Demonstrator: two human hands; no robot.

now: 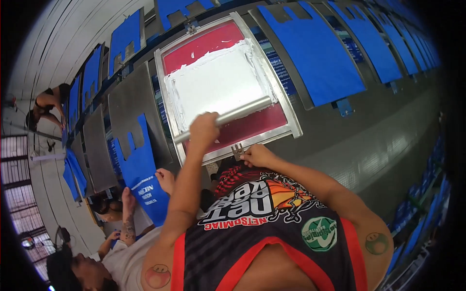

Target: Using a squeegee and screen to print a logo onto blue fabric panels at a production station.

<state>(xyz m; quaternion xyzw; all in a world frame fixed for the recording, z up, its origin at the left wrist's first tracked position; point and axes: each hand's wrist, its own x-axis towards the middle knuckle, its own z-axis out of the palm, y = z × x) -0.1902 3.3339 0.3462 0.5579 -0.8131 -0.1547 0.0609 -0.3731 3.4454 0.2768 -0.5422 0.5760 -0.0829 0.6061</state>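
A screen-printing frame (283,87) with a silvery border and pink mesh (252,127) lies in front of me. Thick white ink (213,82) covers most of the mesh, with ragged smears along its edges. My left hand (204,130) is closed around a long metal squeegee (245,107), which lies slantwise across the near part of the ink. At the frame's near edge, my right hand (257,155) pinches a small slotted metal bracket (238,151). The squeegee's lower edge is hard to make out.
Blue bag-shaped fabric pieces (310,53) lie on grey boards along the sloping bench. At left, a co-worker's hands (166,180) hold a blue fabric piece (138,162) with white print, close to my left arm. Another person (48,106) bends over the far-left end.
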